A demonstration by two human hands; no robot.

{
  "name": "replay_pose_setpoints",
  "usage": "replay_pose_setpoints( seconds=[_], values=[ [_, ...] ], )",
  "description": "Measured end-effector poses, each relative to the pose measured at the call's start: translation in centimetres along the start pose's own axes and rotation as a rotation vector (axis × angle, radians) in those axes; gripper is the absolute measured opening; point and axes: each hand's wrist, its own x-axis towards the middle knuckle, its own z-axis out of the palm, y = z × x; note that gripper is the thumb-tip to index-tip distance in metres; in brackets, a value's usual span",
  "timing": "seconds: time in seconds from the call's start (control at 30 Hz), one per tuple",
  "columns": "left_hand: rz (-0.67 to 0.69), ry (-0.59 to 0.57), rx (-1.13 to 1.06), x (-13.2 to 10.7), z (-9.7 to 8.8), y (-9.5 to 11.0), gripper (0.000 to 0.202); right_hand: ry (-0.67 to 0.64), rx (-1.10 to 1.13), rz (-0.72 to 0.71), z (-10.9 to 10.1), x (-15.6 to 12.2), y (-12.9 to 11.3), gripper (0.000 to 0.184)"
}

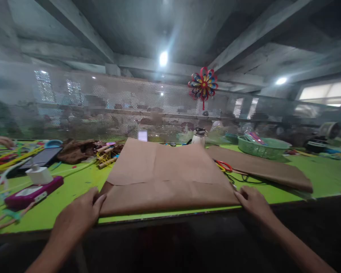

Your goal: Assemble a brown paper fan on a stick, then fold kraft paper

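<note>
A sheet of brown kraft paper (165, 170) lies flat on the bright green table (74, 185), its near part folded up into a flap (167, 195). My left hand (79, 212) grips the flap's near left corner, fingers curled over the edge. My right hand (251, 201) pinches the flap's near right corner. Both hands sit at the table's front edge.
More brown paper (261, 168) lies to the right, with orange-handled scissors (224, 165) and a black cord beside it. A green basket (263, 147) stands behind. At left are a magenta phone (31, 193), a white charger (39, 175), a tablet and sticks. Another person's hand (1, 141) shows far left.
</note>
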Motion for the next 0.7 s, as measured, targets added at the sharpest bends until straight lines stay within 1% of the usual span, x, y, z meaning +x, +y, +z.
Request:
replay_pose_setpoints(
  seconds=[0.13, 0.3, 0.4, 0.5, 0.7],
  values=[
    [0.047, -0.013, 0.035, 0.1, 0.1, 0.0, 0.031, -0.045, 0.017, 0.027, 0.0, 0.2, 0.1, 0.029],
    [0.035, -0.006, 0.042, -0.1, 0.1, 0.1, 0.031, -0.075, 0.030, 0.029, -0.2, 0.4, 0.2, 0.030],
    [0.028, 0.001, 0.029, -0.2, 0.1, 0.2, 0.031, -0.049, 0.045, 0.038, -0.5, 0.1, 0.2, 0.030],
    [0.008, 0.008, 0.033, -0.2, 0.1, 0.2, 0.032, 0.005, 0.064, 0.042, -0.9, -0.5, 0.0, 0.031],
    [0.029, -0.017, 0.018, -0.3, -0.2, 0.2, 0.031, 0.058, 0.095, 0.077, -1.3, -1.1, -0.5, 0.030]
  ],
)
